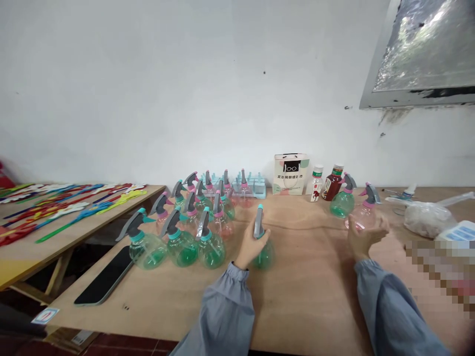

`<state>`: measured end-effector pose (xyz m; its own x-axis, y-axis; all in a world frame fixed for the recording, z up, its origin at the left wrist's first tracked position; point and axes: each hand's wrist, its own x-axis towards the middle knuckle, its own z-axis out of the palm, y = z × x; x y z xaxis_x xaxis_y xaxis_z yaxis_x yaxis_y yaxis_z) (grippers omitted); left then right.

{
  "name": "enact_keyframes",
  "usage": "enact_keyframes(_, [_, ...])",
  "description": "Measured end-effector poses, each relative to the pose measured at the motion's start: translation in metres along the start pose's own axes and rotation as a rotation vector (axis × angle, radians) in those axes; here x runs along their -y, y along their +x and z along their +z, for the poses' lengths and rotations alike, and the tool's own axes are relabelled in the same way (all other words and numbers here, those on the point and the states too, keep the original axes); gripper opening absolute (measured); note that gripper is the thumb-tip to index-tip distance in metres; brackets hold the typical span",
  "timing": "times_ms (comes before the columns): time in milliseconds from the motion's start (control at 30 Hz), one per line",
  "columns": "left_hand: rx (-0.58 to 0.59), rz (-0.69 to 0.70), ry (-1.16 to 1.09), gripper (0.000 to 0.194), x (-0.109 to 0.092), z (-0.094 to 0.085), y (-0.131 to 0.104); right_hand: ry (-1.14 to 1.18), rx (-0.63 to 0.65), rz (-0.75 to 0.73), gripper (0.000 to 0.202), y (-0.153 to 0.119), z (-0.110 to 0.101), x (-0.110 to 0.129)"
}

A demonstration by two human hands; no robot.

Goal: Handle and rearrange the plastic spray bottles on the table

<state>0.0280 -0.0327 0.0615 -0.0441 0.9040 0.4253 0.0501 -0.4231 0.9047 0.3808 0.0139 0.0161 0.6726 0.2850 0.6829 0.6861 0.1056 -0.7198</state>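
Note:
My left hand [252, 242] is wrapped around a green spray bottle [264, 254] near the middle of the table; its grey trigger head [259, 221] rises above my fingers. On the right, my right hand [365, 236] is at the near side of a pink spray bottle [361, 215], thumb and fingers apart; contact with the bottle is hard to make out. A second green spray bottle [342, 201] stands just behind it. Left of my left hand, several green spray bottles [181, 247] and pink spray bottles [222, 223] stand in a cluster.
A black phone [104, 277] lies at the table's left. At the back are a light blue rack [256, 185], a paper bag [290, 175], a white bottle [316, 183] and a dark red bottle [333, 184]. A plastic bag [426, 217] lies right. Colourful strips cover another table [59, 232].

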Motion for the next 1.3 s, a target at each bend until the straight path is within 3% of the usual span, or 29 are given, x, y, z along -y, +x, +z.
enact_keyframes(67, [0.035, -0.006, -0.029, 0.051, -0.004, -0.001, 0.001, -0.128, -0.057, 0.095, 0.109, 0.018, 0.010, -0.017])
enact_keyframes(133, [0.086, -0.032, -0.076, 0.048, -0.009, -0.002, 0.001, -0.210, -0.016, 0.184, 0.106, 0.025, 0.018, -0.027])
enact_keyframes(267, [0.103, -0.110, -0.180, 0.047, -0.023, -0.007, -0.001, -0.234, 0.068, 0.286, 0.110, 0.013, 0.022, -0.029])
enact_keyframes(433, [0.092, -0.218, -0.299, 0.057, -0.025, -0.009, 0.001, -0.083, 0.185, 0.123, 0.118, -0.039, 0.016, -0.008])
enact_keyframes(567, [0.017, -0.253, -0.369, 0.040, -0.020, -0.003, 0.001, 0.117, 0.314, -0.019, 0.117, -0.084, 0.017, 0.023])
enact_keyframes(700, [-0.053, -0.257, -0.382, 0.031, -0.024, -0.002, -0.002, 0.237, 0.371, -0.030, 0.113, -0.110, 0.021, 0.046])
enact_keyframes(867, [0.043, -0.255, -0.383, 0.029, -0.031, -0.005, -0.004, 0.353, 0.445, 0.043, 0.110, -0.120, 0.025, 0.048])
enact_keyframes(1067, [-0.154, -0.207, -0.373, 0.022, -0.023, 0.000, -0.003, 0.343, 0.442, 0.040, 0.111, -0.119, 0.024, 0.041])
enact_keyframes(1233, [0.025, -0.213, -0.361, 0.027, -0.023, 0.001, -0.005, 0.369, 0.450, 0.033, 0.109, -0.119, 0.020, 0.042])
enact_keyframes(1300, [-0.011, -0.245, -0.384, 0.028, -0.022, 0.001, -0.005, 0.371, 0.442, 0.029, 0.108, -0.119, 0.018, 0.044])
